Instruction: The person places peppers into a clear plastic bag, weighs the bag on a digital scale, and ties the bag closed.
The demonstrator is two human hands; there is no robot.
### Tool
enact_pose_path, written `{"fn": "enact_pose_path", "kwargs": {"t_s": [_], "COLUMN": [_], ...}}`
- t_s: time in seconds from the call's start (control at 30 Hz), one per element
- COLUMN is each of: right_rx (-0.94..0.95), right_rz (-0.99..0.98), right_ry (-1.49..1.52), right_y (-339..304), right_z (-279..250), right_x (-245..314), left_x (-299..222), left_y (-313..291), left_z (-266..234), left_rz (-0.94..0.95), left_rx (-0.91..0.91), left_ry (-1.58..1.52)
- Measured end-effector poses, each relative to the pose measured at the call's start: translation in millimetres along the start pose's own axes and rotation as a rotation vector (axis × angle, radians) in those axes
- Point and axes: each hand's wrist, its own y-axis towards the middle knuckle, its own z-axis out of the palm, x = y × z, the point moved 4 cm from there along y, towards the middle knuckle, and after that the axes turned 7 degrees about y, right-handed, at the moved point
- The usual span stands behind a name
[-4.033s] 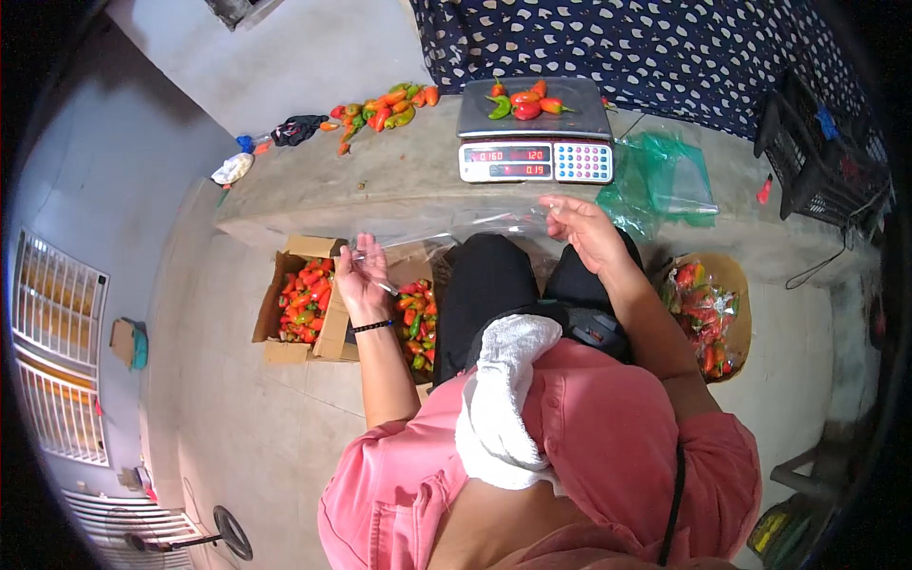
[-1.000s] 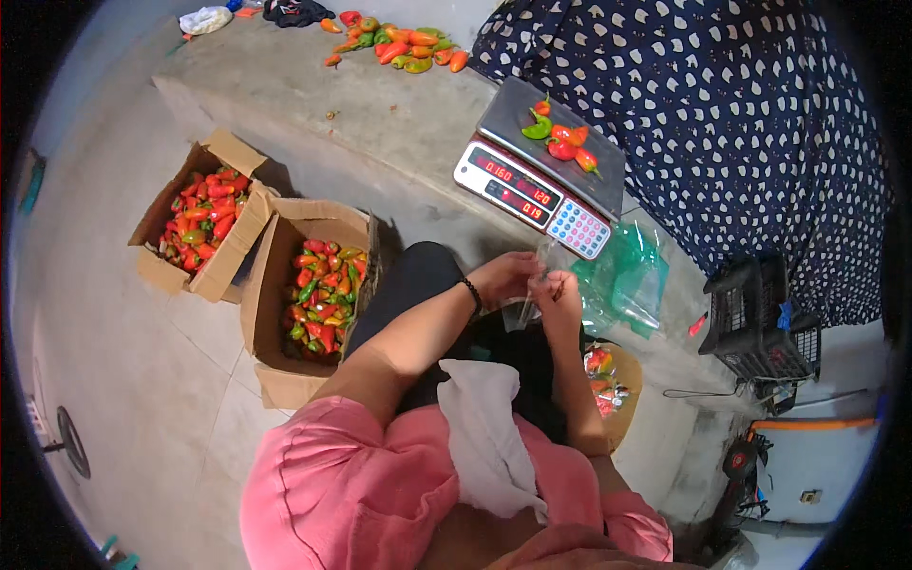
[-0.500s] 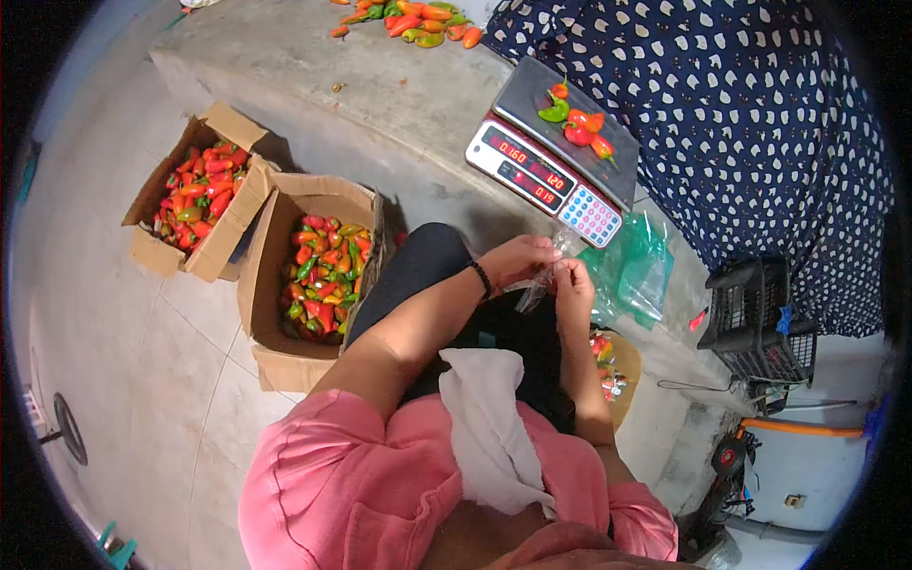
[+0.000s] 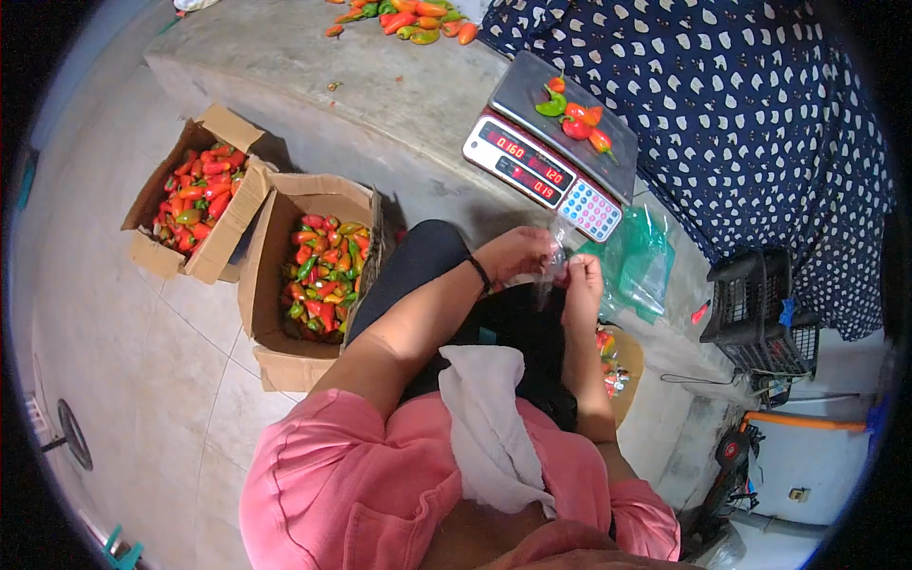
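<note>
Between my two hands is a small clear plastic bag point(image 4: 548, 288), held above my lap in front of the scale. My left hand point(image 4: 516, 256), with a dark bracelet at the wrist, pinches it from one side. My right hand point(image 4: 582, 282) is closed on its other side, fingertips pressed together. Just beyond stands a digital scale point(image 4: 487, 152) with a lit red display and a keypad. Several red, orange and green peppers point(image 4: 577, 127) lie on its metal plate. Green and clear plastic bags point(image 4: 646, 268) rest right of the scale.
On the left, two cardboard boxes point(image 4: 249, 313) point(image 4: 220, 249) hold many peppers. More peppers point(image 4: 418, 21) are piled at the far end of the concrete ledge point(image 4: 313, 57). A patterned dark cloth point(image 4: 703, 114) hangs at the right, above black crates point(image 4: 755, 313). Another container point(image 4: 627, 375) sits beside my right forearm.
My hands have drawn slightly apart, the right one shifting a little right. The clear bag now stands more upright between them. The peppers on the scale remain in place.
</note>
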Motion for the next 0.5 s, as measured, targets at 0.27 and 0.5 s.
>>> {"fn": "enact_pose_path", "kwargs": {"t_s": [0.27, 0.5], "right_rx": [0.069, 0.064], "right_rz": [0.003, 0.095], "right_ry": [-0.159, 0.099], "right_y": [-4.4, -1.1], "right_z": [16.6, 5.7], "right_x": [8.2, -2.1], "left_x": [-17.8, -14.7], "left_y": [-8.2, -5.9], "left_z": [17.1, 15.3], "left_rz": [-0.010, -0.002], "left_rx": [-0.056, 0.020], "left_ry": [-0.081, 0.061]}}
